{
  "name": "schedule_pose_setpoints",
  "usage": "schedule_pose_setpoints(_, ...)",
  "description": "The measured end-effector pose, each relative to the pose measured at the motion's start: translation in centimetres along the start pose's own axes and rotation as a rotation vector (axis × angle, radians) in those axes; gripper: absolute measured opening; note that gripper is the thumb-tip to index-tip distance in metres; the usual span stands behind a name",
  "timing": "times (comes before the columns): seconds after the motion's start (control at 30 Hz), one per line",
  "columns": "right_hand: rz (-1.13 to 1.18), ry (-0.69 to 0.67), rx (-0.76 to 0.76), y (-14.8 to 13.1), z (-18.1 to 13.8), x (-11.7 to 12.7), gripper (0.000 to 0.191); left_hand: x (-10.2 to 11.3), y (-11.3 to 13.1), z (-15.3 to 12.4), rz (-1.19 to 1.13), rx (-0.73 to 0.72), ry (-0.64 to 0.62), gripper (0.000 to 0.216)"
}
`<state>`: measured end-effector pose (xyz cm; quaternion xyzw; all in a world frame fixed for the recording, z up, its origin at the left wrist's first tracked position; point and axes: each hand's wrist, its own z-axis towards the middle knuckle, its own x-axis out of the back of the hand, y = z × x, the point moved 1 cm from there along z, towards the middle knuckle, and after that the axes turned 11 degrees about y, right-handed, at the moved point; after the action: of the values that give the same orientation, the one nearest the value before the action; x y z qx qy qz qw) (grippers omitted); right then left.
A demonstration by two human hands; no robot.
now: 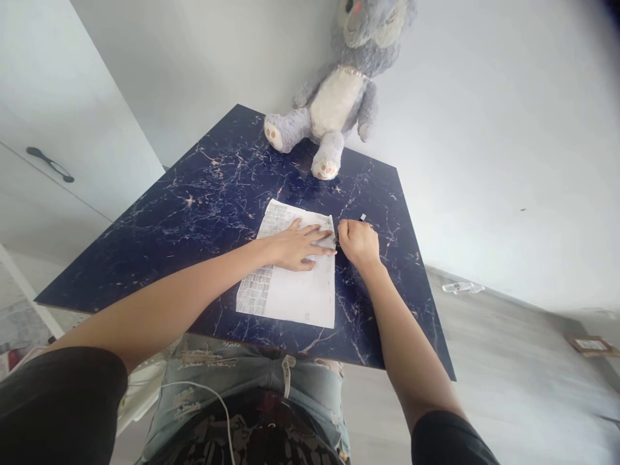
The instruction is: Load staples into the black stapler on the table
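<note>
A white printed sheet of paper (300,294) lies on the dark blue marbled table (194,213), with a printed grid down its left side. Flat on its upper part rests my left hand (298,248), fingers spread toward the sheet's right edge. My right hand (359,242) is closed just off that edge, around a slim dark tool (362,218) with a pale end poking out above the fist. A dark bit of it also shows at the paper's edge by my left fingertips. My fingers hide most of the tool, so its kind cannot be made out.
A large grey plush toy (334,106) sits at the table's far corner against the wall. At left stands a white cabinet with a dark handle (51,165). A clear plastic bottle (458,287) lies on the floor at right. A white cable (213,391) crosses my lap.
</note>
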<state>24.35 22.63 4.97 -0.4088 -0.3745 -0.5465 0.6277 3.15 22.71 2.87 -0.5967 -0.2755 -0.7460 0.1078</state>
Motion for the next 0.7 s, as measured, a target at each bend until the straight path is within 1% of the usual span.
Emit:
schedule_pose_setpoints(0.33,-0.034,0.02,-0.011,-0.19,0.04,-0.32,0.048,-0.06,-0.02,0.01,0.004,-0.005,0.012,0.064)
schedule_pose_setpoints(0.57,-0.072,0.01,-0.03,-0.62,0.06,-0.35,0.048,-0.11,0.09,0.05,0.005,0.0,0.005,0.064)
schedule_pose_setpoints(0.7,-0.093,0.014,-0.032,-1.0,0.0,-0.23,0.047,-0.1,0.11,-0.01,-0.025,0.004,0.028,0.064)
